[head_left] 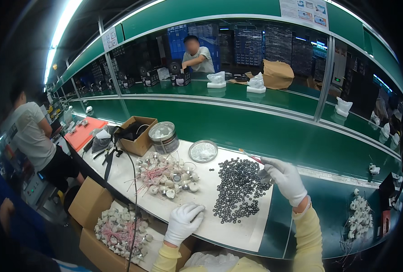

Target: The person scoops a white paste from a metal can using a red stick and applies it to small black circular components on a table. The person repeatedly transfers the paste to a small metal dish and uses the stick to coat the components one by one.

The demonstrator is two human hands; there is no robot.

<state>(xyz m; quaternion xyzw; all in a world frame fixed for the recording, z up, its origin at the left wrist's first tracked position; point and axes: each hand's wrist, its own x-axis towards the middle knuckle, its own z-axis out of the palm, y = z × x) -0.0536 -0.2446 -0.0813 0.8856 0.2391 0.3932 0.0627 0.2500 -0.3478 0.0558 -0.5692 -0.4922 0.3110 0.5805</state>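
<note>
A white glove covers my right hand (285, 178), which is raised over the right edge of the black parts. It is closed around a thin brush (252, 157) with a reddish handle, its pale tip pointing left toward the back. Beneath it, many small black rings (239, 191) lie spread on the white sheet (256, 235). My left hand (183, 222), also gloved, rests at the near table edge with its fingers loosely stretched and nothing visible in them. Left of the rings is a heap of small whitish motors (169, 177) with pink wires.
A round lid (203, 151) with whitish paste and an open tin (164, 138) stand behind the motors, beside a cardboard box (138, 136). More motors fill a carton (90, 204) at lower left. A green conveyor (237, 127) runs behind. Two people work nearby.
</note>
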